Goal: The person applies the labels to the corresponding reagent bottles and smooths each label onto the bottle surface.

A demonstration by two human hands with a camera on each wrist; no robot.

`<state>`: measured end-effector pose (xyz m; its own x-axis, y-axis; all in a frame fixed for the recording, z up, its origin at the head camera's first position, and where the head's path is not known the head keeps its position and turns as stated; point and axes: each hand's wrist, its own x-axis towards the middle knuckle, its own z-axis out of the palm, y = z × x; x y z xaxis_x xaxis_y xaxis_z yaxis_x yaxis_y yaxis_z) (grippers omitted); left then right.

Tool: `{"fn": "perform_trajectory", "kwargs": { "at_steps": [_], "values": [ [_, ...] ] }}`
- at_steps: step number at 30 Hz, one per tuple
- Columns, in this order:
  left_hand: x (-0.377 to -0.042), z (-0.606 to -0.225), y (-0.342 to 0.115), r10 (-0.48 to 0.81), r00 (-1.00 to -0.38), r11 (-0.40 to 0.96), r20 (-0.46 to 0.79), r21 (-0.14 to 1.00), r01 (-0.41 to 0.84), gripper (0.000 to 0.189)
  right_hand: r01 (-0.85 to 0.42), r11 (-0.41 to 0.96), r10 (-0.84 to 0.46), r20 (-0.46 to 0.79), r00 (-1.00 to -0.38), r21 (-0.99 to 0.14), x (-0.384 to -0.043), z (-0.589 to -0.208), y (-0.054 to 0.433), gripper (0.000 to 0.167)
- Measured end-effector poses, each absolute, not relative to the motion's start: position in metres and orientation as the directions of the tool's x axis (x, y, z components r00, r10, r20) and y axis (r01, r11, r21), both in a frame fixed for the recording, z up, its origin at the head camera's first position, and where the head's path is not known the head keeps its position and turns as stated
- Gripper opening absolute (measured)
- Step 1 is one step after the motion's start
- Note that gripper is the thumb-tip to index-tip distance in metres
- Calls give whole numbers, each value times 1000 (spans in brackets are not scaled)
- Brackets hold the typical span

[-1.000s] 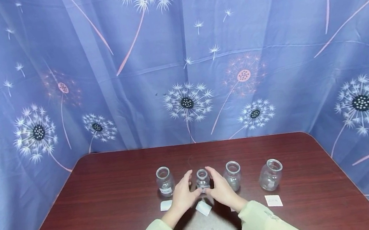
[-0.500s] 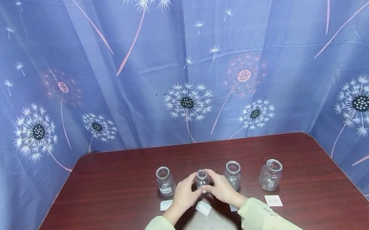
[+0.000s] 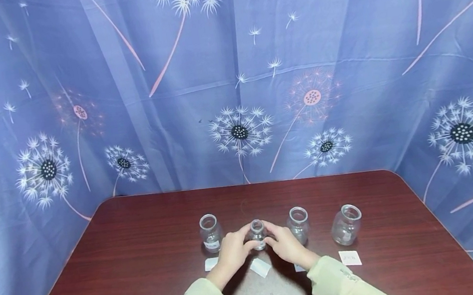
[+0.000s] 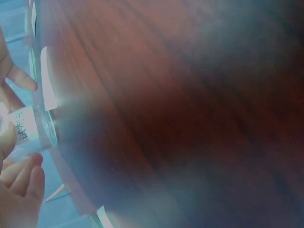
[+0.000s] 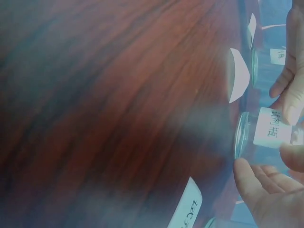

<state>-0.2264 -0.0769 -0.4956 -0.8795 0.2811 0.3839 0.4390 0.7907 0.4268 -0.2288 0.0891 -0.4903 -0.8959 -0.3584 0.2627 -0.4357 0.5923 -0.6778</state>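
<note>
Bottle, small and clear, is held now: left hand and right hand, spread wider a second ago, both pinch it, grip closed to its width, midway between the counter's side edges.

Before you hangs a blue curtain printed with white and pink dandelions. Your desk is dark reddish-brown with rounded far corners. On your left you have an open glass jar, labelled, a white card in front; on your far right, another glass jar stands behind a square note with writing.
</note>
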Motion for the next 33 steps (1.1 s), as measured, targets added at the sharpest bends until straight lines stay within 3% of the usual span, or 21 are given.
{"fn": "perform_trajectory", "kwargs": {
  "at_steps": [9, 19, 33],
  "values": [
    [-231, -498, -87, 332, -862, 782, 382, 399, 478, 41, -415, 596, -366, 227, -902, -687, -228, -489, 91, 45],
    [-230, -497, -92, 351, -845, 764, 403, 399, 507, 39, -485, 591, -421, 267, -867, -644, -230, -490, 96, 44],
    [-231, -495, -94, 394, -830, 808, 396, 281, 518, 37, -499, 566, -466, 245, -850, -656, -232, -495, 96, 52]
  ]
}}
